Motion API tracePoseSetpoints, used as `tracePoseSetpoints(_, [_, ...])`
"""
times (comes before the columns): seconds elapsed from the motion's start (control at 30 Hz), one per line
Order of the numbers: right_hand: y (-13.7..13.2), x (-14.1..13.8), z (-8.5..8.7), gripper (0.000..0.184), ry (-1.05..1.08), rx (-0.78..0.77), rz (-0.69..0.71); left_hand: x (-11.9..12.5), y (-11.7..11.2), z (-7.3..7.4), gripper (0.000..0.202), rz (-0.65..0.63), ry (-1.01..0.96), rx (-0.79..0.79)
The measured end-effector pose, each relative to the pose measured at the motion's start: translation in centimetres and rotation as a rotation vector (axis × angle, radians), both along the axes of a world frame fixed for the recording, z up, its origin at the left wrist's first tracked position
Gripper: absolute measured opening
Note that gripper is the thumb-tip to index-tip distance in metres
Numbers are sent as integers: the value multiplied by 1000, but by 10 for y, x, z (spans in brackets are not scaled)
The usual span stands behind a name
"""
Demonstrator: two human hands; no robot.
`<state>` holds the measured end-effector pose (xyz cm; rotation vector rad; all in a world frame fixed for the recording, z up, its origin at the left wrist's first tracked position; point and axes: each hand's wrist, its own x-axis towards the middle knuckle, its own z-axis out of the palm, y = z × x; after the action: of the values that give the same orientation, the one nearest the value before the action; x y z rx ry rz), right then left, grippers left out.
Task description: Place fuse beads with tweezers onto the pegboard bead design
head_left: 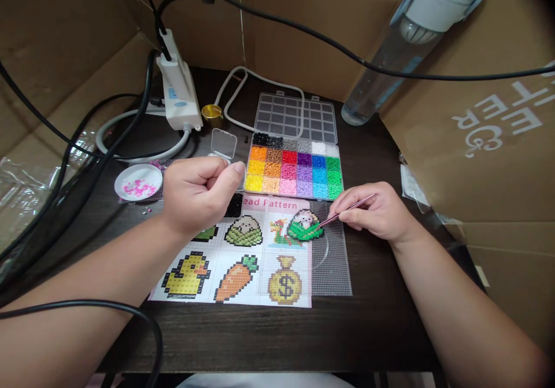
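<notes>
My right hand (368,210) grips a slim pair of pinkish metal tweezers (347,210). Their tips reach the green part of a fuse-bead figure (306,226), which has a white and pink top and a dark outline. Under that figure lies a clear pegboard (332,266), partly over the printed bead pattern sheet (266,252). My left hand (199,194) is closed in a fist above the sheet's upper left; whatever its fingers may hold is hidden. Just beside it, a small box of black beads (234,206) shows in part.
Behind the sheet stands an open bead box (295,168) sorted by colour, its lid (296,116) folded back. A white dish (130,181) of pink beads sits left, near a power strip (177,90). A black cable (303,34) crosses overhead; a clear bottle (368,87) leans at right.
</notes>
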<state>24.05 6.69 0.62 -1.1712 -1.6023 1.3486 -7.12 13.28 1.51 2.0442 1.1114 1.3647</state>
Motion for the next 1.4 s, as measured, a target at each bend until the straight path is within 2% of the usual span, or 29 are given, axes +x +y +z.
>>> tracePoseSetpoints(0.2, [0,1,0,10,50,-11,-22,0,1,1,51,-20,-8,31])
tracePoseSetpoints(0.3, [0,2,-2,12,129,-17,-80,0,1,1,52,-17,-1,32])
tracePoseSetpoints(0.4, [4,2,-3,17,225,11,-229,0,1,2,52,-24,-4,47])
tracePoseSetpoints(0.53, [13,1,-3,20,303,100,-530,0,2,3,51,-14,13,62])
tracePoseSetpoints(0.63, [20,2,-7,20,313,162,-745,-1,2,5,51,-14,30,59])
tracePoseSetpoints(0.7, [22,4,-12,20,269,173,-805,-1,3,7,51,-20,38,61])
tracePoseSetpoints(0.9, [23,9,-24,24,178,188,-811,-2,2,7,51,-12,40,51])
tracePoseSetpoints(1.13, [21,9,-23,21,45,218,-679,-3,3,4,52,-14,43,43])
tracePoseSetpoints(1.4, [18,11,-24,17,13,222,-639,-2,2,5,51,-12,41,45])
